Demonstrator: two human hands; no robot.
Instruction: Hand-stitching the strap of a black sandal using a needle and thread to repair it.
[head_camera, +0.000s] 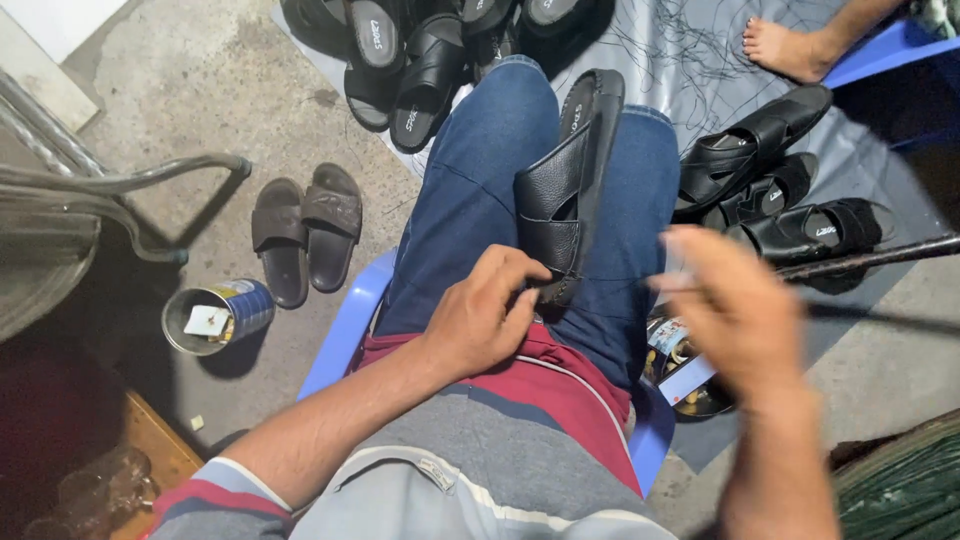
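Pinching black leather sandal (563, 190) heel: left hand (482, 318) | sandal on edge between thighs | right hand (735, 315) blurred, grip unclear

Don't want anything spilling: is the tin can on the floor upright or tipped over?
Upright: the tin can stands on the floor, its open mouth facing up, with a pale piece inside.

Blue jeans (470, 190), grey shirt with red stripes (500, 450), bare forearms

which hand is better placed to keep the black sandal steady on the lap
Left. The left hand already grips the heel end of the black sandal lying between the knees. The right hand is blurred, apart from it.
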